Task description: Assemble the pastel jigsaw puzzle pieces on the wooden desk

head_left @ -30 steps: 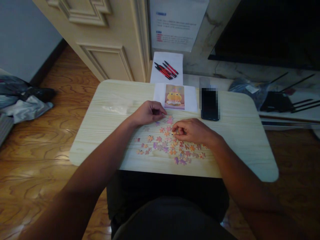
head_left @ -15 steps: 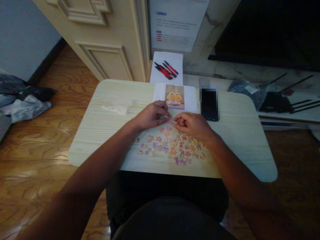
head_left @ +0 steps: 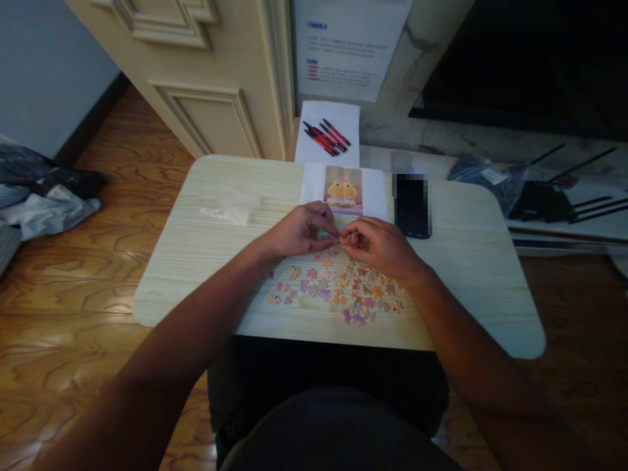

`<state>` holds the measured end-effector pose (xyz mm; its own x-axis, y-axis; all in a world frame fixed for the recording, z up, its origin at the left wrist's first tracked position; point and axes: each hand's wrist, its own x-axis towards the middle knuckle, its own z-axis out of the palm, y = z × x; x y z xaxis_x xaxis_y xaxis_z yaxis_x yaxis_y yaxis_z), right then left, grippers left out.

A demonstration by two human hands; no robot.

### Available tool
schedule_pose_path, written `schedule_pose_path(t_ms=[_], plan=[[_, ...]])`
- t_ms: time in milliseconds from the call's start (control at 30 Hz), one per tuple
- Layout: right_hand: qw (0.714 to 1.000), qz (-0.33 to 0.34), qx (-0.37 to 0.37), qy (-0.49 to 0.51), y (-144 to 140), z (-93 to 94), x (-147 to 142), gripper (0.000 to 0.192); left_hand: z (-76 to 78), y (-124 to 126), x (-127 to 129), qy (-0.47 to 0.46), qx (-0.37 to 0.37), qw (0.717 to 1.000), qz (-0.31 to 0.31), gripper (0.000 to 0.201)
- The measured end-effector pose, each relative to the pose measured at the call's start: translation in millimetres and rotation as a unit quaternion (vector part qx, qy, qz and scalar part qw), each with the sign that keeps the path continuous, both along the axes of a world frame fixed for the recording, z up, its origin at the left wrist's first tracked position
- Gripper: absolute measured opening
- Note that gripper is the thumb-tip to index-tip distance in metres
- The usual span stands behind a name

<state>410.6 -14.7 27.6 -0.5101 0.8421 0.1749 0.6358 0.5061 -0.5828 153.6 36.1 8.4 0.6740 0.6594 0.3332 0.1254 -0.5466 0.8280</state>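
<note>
My left hand (head_left: 308,229) and my right hand (head_left: 375,243) meet fingertip to fingertip just below the printed picture (head_left: 343,190) of a yellow character in a pink hat. Pinched in my right fingers is a small yellowish jigsaw puzzle piece (head_left: 342,241). My left thumb and forefinger close at the edge of that same piece, and the fingertips partly hide it. Many loose puzzle pieces (head_left: 338,299) in orange, pink and purple lie scattered on the table below both hands; my right hand covers some of them.
On the pale wooden table (head_left: 186,261), a clear plastic bag (head_left: 235,209) lies at left and a dark phone (head_left: 412,206) at right. Behind the table, red and black pens (head_left: 326,137) rest on white paper. A router with antennas (head_left: 544,199) stands on the shelf at right.
My left fingertips have moved slightly right and closed against the piece in my right hand. The pink piece that showed between the hands is now hidden.
</note>
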Motion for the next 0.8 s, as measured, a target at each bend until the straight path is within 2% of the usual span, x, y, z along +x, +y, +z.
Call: schedule_pose_path(t_ms=[300,600,700,800], plan=[[0.999,0.014,0.047,0.003,1,-1.4,0,0.010,2.3,-2,4,-0.016,-0.032,0.999,-0.014,0.004],[0.999,0.007,0.031,0.027,-1,3.2,0,0.014,0.7,-1,2,-0.001,-0.025,1.000,-0.006,0.007],[0.998,0.008,-0.006,0.057,0,-1.0,-1,0.014,0.2,0,1,-0.001,-0.024,1.000,-0.004,0.008],[0.992,-0.005,-0.082,0.098,1,-7.0,-3,0.013,-0.1,1,1,0.008,-0.025,1.000,-0.007,0.008]])
